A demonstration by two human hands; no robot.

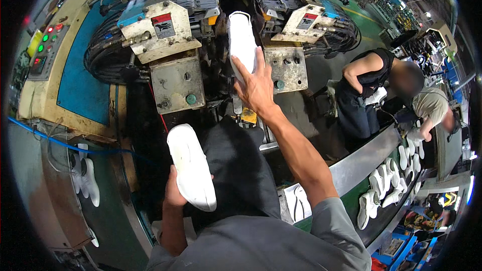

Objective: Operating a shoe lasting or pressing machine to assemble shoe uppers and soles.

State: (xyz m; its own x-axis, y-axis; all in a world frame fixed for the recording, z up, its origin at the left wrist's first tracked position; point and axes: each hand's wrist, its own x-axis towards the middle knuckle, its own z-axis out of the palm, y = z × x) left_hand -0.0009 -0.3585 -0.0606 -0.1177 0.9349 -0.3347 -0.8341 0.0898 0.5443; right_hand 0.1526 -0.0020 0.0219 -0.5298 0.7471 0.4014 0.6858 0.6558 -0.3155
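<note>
White shoe (192, 166) lay sole-up in the left hand (173, 193), fingers closed beneath it. Right hand (257, 86) pressed open fingers against a second shoe (241, 40) seated in the machine (175, 60), steadying it there.

Two hands are up, each with one white shoe: the left hand (173, 190) grips a shoe (191, 166), the right hand (257, 86) presses another (241, 40) to the machine (175, 78). Left of the machine, a pair (86, 175) lies. Right of it, about a dozen shoes (389, 180) ride the conveyor (364, 158), beside two workers (366, 90).
</note>
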